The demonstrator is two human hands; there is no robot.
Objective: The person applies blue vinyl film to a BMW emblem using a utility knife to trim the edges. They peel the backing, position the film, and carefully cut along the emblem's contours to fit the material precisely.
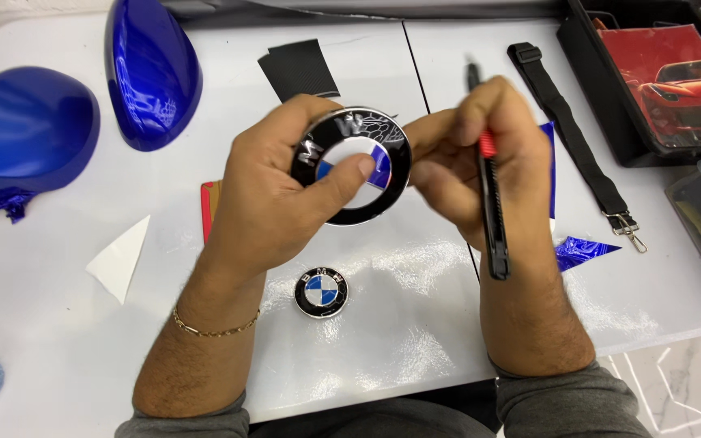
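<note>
From the head camera, the left hand (273, 191) grips a large round car emblem (352, 165) above the white table (50, 324), thumb pressed across its blue-and-white centre, fingers curled behind the black rim. The right hand (480, 158) touches the emblem's right edge with its fingertips and is clenched on a black snap-off knife (492, 211) with a red slider, the handle pointing down toward the wrist. Directly below the held emblem a smaller round emblem (321, 292) lies flat on the table. Left of the left hand, well apart, sit two glossy blue mirror caps (83, 97). Just above the grip lies a carbon-patterned black film piece (300, 69). Right of the right hand a black strap (574, 138) runs diagonally, with blue film scraps (582, 250) near it.
</note>
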